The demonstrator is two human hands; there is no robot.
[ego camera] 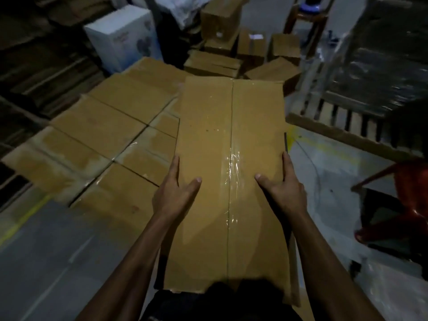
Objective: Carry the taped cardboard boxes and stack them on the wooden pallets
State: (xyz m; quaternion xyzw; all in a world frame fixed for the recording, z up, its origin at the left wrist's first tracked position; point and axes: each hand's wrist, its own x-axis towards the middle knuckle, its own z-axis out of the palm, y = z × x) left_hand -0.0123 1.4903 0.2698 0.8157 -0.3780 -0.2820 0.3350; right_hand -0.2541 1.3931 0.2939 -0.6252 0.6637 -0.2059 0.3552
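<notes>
Both hands (176,188) (281,184) clamp the taped box (229,140) (unprinted); white carton's (122,40) print unreadable.

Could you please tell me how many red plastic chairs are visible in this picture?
2: one red chair at the right edge, another red chair at top right, partly cropped. Others may be hidden.

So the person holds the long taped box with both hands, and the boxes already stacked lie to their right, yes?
Not quite. The head view shows both hands, left and right, gripping the long taped box, but the stacked boxes lie to the person's left. To the right is a bare wooden pallet.
</notes>
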